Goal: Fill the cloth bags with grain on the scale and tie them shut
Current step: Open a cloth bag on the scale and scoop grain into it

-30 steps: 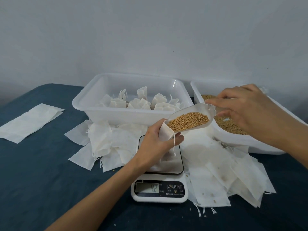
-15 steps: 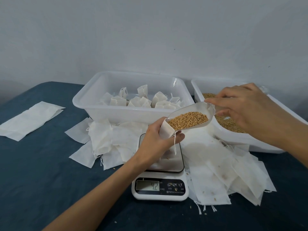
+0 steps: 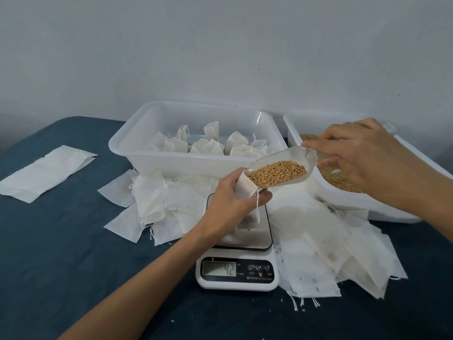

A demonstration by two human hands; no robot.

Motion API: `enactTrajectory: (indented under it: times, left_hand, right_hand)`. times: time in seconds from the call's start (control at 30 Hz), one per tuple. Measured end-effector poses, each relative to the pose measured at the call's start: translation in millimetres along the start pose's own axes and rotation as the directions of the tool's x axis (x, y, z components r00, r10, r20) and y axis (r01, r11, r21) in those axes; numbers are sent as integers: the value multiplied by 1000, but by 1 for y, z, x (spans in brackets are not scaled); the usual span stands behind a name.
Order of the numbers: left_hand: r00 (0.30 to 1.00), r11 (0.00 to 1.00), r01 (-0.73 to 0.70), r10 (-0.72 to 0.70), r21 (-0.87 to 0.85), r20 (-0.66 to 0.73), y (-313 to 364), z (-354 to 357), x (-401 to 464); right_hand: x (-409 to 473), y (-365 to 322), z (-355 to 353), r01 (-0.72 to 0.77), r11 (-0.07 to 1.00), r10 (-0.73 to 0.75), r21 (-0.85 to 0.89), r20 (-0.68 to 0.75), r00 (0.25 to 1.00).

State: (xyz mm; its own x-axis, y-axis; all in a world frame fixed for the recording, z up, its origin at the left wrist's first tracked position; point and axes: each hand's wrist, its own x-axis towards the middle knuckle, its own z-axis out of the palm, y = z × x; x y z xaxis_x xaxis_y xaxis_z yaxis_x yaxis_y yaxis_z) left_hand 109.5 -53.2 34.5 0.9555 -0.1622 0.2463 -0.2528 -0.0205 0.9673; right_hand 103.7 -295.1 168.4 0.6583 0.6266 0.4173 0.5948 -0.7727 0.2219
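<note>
Right now the left hand is gripping a small cloth bag above the scale, fingers and thumb curled round it, its mouth turned up and to the right, its drawstring dangling below the thumb. Meeting that mouth is the lip of a clear plastic scoop, which is carrying a heap of grain — the right hand is pinching the scoop's rear end, fingers curled over it. The scale's display is reading 42, and part of the steel platform is showing under the left wrist.

Flat empty bags are lying in loose piles on both sides of the scale, on a dark blue cloth-covered table. Behind the scale a clear tub is holding filled, tied bags; to its right a second white tub is holding more loose grain — the right hand is hanging over it. A separate white sheet is lying far left.
</note>
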Motion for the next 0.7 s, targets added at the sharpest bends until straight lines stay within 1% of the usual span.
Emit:
enactTrajectory:
  times: [0.13, 0.33, 0.7]
  left_hand:
    - [1000, 999, 0, 1, -47, 23, 3, -2, -1]
    - [1000, 1000, 7, -7, -23, 2, 3, -1, -1]
    - [1000, 999, 23, -22, -33, 7, 3, -1, -1]
  right_hand:
    - [1, 1, 1, 5, 1000, -5, -7, -15, 1000]
    - [2, 1, 2, 27, 999, -27, -26, -24, 999]
    - [3, 1, 0, 37, 999, -39, -38, -43, 998]
